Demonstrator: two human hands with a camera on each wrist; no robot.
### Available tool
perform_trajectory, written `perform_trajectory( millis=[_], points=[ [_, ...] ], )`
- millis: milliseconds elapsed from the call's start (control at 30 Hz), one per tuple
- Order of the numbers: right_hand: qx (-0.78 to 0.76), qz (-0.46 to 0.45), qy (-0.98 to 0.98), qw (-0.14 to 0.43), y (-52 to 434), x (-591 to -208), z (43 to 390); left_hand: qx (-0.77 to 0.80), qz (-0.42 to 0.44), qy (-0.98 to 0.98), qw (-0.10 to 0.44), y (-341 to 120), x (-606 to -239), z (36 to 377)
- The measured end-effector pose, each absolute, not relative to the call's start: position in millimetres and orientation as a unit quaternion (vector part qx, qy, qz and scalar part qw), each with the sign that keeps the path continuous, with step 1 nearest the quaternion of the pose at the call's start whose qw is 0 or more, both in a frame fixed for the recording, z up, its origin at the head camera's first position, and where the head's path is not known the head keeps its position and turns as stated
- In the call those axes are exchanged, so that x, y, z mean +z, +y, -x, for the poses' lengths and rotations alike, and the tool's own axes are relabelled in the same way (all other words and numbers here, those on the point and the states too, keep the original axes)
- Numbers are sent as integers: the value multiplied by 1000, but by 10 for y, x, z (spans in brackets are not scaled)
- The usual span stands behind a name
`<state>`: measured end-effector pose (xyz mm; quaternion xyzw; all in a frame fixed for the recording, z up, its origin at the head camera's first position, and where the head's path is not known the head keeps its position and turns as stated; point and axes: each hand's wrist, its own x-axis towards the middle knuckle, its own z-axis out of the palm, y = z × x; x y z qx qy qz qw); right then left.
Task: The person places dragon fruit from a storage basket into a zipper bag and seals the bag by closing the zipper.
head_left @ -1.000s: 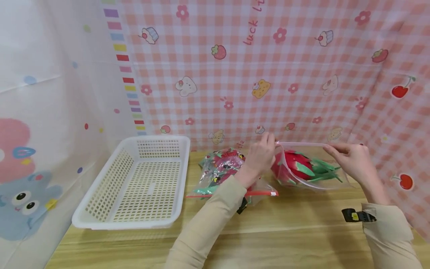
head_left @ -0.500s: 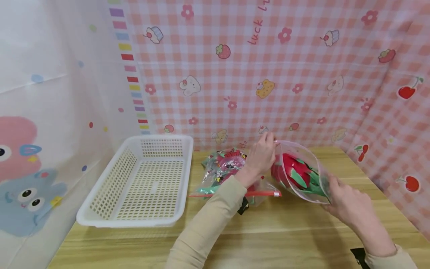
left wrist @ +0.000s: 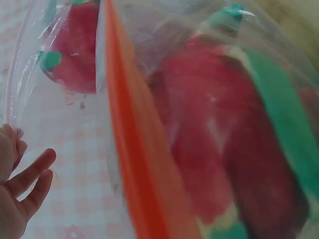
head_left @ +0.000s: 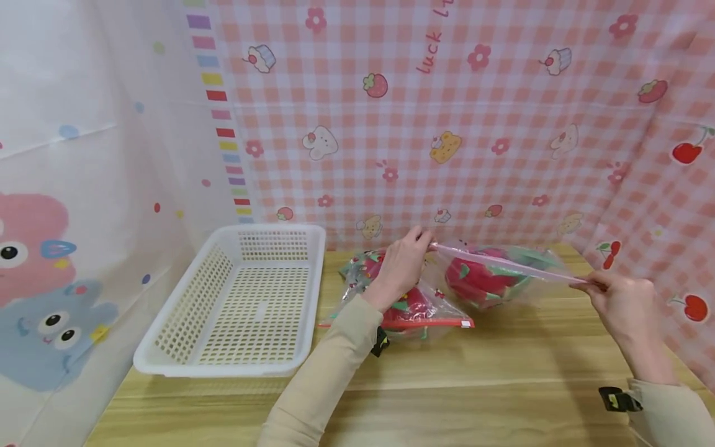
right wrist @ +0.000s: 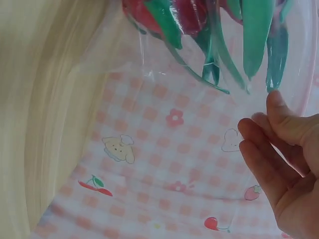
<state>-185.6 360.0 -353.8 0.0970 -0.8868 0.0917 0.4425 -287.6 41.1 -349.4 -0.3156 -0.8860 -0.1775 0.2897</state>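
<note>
A clear zip bag with a pale pink closure strip [head_left: 505, 263] lies to the right in the head view, a red and green dragon fruit [head_left: 475, 280] inside it. My left hand [head_left: 400, 268] pinches the left end of that strip, and my right hand [head_left: 627, 310] pinches the right end. Between them the strip is stretched straight and its two edges lie together. Under my left forearm is a second clear printed bag [head_left: 416, 312] with a red slider closure, also with red and green fruit in it. That red closure [left wrist: 130, 144] fills much of the left wrist view.
A white perforated plastic basket [head_left: 223, 370] stands to the left on the wooden table [head_left: 475, 397]. Behind the table hangs a pink checked cloth [head_left: 346, 186], with white printed cloth [head_left: 139, 248] on the left side.
My right hand dipped along the round open mouth of the bag, then moved right and pulled its strip straight. The mouth has flattened. My left hand shifted slightly left, still gripping its end.
</note>
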Motion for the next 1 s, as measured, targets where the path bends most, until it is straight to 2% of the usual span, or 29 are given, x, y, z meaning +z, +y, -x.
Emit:
perform_trajectory(
  millis=[167, 433, 533, 633, 767, 1000],
  points=[
    [111, -71, -899, 418, 3629, -3542, 1950, -150, 338, -883, 290, 342, -3522, 2853],
    [98, -81, -903, 410, 3654, -3706, 2019, -50, 364, -900, 236, 336, -3590, 2727],
    [98, -68, -925, 360, 3651, -3759, 2055, -7, 357, -910, 211, 361, -3605, 2712],
    [86, -54, -956, 275, 3657, -3871, 2089, 22, 357, -916, 183, 374, -3666, 2709],
    [75, -62, -978, 187, 3684, -4095, 2116, 28, 374, -908, 186, 347, -3811, 2712],
    [86, -67, -984, 141, 3740, -4235, 2140, -18, 400, -884, 243, 283, -3971, 2732]
  ],
)
